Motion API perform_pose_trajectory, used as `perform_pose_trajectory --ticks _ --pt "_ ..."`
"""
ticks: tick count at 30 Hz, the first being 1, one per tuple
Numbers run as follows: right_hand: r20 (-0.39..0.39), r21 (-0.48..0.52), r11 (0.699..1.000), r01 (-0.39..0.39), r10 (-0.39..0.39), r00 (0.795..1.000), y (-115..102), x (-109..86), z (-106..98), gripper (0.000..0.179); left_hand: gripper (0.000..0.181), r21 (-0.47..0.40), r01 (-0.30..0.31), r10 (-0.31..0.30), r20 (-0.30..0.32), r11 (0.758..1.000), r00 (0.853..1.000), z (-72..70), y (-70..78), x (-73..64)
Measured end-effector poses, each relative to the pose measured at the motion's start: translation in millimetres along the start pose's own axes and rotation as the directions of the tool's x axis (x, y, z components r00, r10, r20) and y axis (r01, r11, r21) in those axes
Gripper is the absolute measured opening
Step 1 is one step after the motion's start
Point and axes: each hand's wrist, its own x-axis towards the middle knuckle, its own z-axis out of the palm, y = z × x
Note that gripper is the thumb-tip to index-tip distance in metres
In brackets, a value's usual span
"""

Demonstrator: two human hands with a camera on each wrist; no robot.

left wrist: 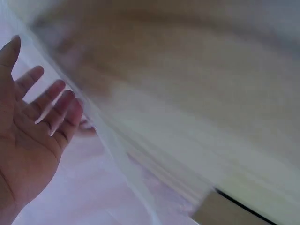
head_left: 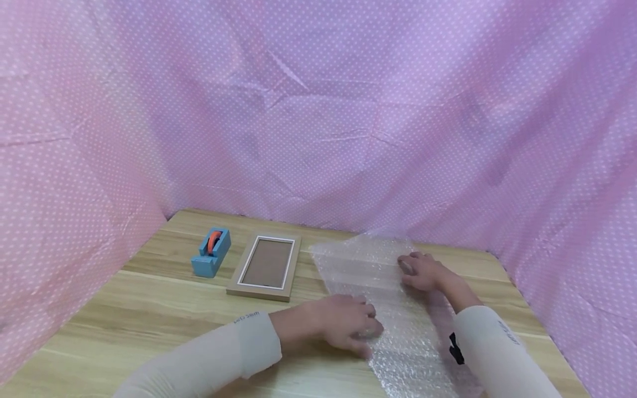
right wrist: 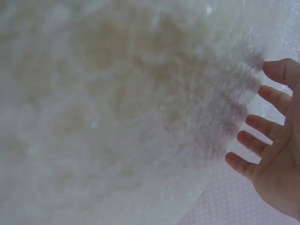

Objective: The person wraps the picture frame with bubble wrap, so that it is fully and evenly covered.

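A clear sheet of bubble wrap [head_left: 383, 282] lies spread over the right half of the wooden table, running from the back edge toward the front. My left hand [head_left: 345, 323] is at its left edge, fingertips on or just over the wrap. Farther back, my right hand [head_left: 423, 271] is over the wrap's right side. In the left wrist view the left hand [left wrist: 35, 126] has its fingers spread and slightly bent. The right wrist view shows the right hand [right wrist: 276, 136] with fingers apart, their tips at the bubble wrap [right wrist: 117, 108]. Neither hand grips anything.
A wooden picture frame [head_left: 294, 265] with a white inner border lies flat left of the wrap. Farther left stands a blue tape dispenser [head_left: 204, 266] with an orange roll [head_left: 214, 241]. Pink dotted cloth [head_left: 318, 138] hangs around the table [head_left: 164, 298] at the back and sides.
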Motion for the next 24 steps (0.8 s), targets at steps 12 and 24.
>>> perform_pose_trajectory --ticks 12,24 --pt "0.023 -0.053 0.998 -0.039 0.04 0.999 -12 -22.7 -9 0.073 0.059 -0.09 0.353 -0.353 0.011 0.931 0.935 -1.1 -57.4 -16.8" --pt "0.044 0.038 0.999 -0.035 0.033 0.998 -11 -22.3 -2 0.076 0.064 -0.129 0.347 -0.34 0.078 0.929 0.937 7.6 -48.2 -27.0"
